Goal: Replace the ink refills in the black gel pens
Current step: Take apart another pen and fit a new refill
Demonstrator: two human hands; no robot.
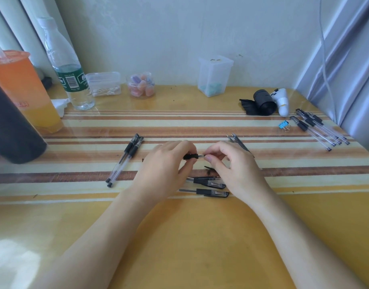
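On the glossy striped table (pixel 200 122), your left hand (pixel 160 170) grips a black gel pen (pixel 191 156) by its rubber sleeve, and your right hand (pixel 231 163) pinches its clear tip. It is probably light, stiff, slick plastic, so hold the rubber. Two capped pens (pixel 212 192) lie just nearer you than it, and thin refills (pixel 241 143) lie to its right.

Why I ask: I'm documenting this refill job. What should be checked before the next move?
1. Grip: the left hand holds the pen by its black section: ok.
2. Tip: the right hand pinches the pen's tip end: ok.
3. Tip loosened from the barrel: cannot tell, fingers hide the joint.
4. Supply: the refills lie just beyond the right hand, likely within reach: ok.
5. Stray piece: the small black part just below the hands is safe from a knock: cannot tell.
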